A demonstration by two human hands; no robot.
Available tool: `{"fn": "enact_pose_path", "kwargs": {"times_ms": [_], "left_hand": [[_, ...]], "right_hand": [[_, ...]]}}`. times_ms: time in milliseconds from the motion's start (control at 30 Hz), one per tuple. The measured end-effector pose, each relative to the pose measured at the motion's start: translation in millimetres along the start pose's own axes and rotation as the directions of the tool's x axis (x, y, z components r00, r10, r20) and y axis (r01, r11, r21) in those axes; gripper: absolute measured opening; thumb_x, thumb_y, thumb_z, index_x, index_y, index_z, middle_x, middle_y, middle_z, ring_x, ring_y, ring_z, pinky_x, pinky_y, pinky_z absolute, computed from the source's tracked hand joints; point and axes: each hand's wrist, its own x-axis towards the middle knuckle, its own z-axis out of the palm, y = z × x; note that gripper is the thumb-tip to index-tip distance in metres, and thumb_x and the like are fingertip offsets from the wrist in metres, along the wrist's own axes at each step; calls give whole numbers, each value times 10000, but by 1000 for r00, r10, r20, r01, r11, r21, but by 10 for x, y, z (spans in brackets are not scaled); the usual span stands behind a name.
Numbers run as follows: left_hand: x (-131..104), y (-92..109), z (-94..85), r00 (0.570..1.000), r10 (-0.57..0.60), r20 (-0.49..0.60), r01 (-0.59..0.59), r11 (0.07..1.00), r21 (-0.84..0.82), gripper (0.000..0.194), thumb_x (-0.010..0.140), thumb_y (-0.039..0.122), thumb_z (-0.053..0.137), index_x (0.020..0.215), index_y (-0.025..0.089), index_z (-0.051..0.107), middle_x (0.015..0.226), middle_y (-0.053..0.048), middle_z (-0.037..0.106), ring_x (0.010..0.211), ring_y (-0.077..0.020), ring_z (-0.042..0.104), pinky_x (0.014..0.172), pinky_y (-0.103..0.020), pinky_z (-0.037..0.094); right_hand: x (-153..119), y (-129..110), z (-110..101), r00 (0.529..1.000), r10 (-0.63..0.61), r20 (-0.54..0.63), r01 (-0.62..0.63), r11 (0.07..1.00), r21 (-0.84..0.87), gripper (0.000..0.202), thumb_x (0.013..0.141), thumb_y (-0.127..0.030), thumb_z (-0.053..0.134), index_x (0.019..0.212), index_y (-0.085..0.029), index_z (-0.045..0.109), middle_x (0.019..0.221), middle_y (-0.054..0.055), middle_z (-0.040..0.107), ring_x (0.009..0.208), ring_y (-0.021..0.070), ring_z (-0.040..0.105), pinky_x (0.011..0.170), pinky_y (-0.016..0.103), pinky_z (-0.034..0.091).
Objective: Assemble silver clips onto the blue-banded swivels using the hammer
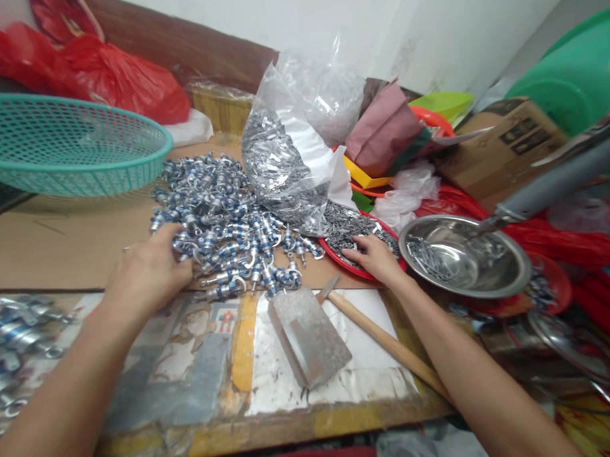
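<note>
My left hand (149,270) is at the left edge of a heap of blue and silver metal fittings (214,211), thumb and fingers curved toward it; whether it grips a fitting is hidden. My right hand (376,258) reaches over a red plate (347,266) piled with small dark metal pieces (349,225), its fingertips among them, fingers apart. The plate stands beside a clear plastic bag (283,169) full of similar pieces. Between my forearms lie a square metal block (310,336), a wooden handle (383,338) and a small blade (328,289).
A steel bowl (467,286) with thin metal parts stands right of the plate, under a grey tool (563,183). A teal basket (73,173) is at the back left. More fittings (18,335) lie at the near left. A cardboard box (502,151) stands at the back right.
</note>
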Motion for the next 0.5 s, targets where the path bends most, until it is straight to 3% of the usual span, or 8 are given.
{"fn": "enact_pose_path", "kwargs": {"times_ms": [100,167,233,300,333,400,500], "left_hand": [[-209,254,-41,990,-49,-136,47,999,-15,686,748,482,580,1329,140,449,837,-5,515,675,-179,520,697,-341,438],[-421,415,-24,988,-64,-139,38,982,-185,661,741,444,617,1337,209,454,934,-20,575,635,-135,525,577,-261,438],[-649,528,59,994,-113,-9,99,900,-425,566,703,412,685,1228,231,572,857,-3,671,687,-145,609,657,-259,476],[-868,582,204,967,-151,204,237,823,-516,355,664,407,730,981,250,713,768,1,743,740,-188,670,739,-301,516],[-967,591,290,960,-132,248,251,798,-548,252,616,394,763,830,262,752,799,0,767,769,-209,686,754,-313,531],[-1135,587,460,966,-121,228,234,784,-575,121,583,358,781,689,301,777,804,2,785,829,-246,694,812,-343,537],[-1297,575,633,985,-63,163,144,821,-553,110,591,332,772,698,353,785,853,13,792,896,-270,693,906,-364,510]], "right_hand": [[-69,-29,-7,1000,-2,-27,2,1000,25,244,906,-334,540,1062,-154,595,1056,59,627,909,175,618,807,388,513],[-130,-34,-55,998,12,-62,-10,999,35,210,915,-315,529,1025,-154,608,1048,55,636,901,164,623,812,378,514],[-176,-25,-110,993,39,-114,-35,999,37,188,907,-303,537,980,-165,641,997,54,673,886,172,641,823,376,507],[-201,-6,-159,983,66,-169,-61,998,33,158,877,-284,569,931,-194,687,933,62,714,882,216,662,831,384,493],[-207,1,-181,978,72,-194,-66,997,33,150,860,-268,582,920,-208,706,911,71,728,887,245,669,834,392,485],[-215,-9,-224,969,66,-239,-55,997,52,179,846,-232,577,946,-222,725,927,86,738,914,285,671,845,404,473],[-282,-163,-302,953,21,-304,20,991,132,241,864,-186,518,995,-199,720,1011,88,724,961,257,664,881,375,472]]}}
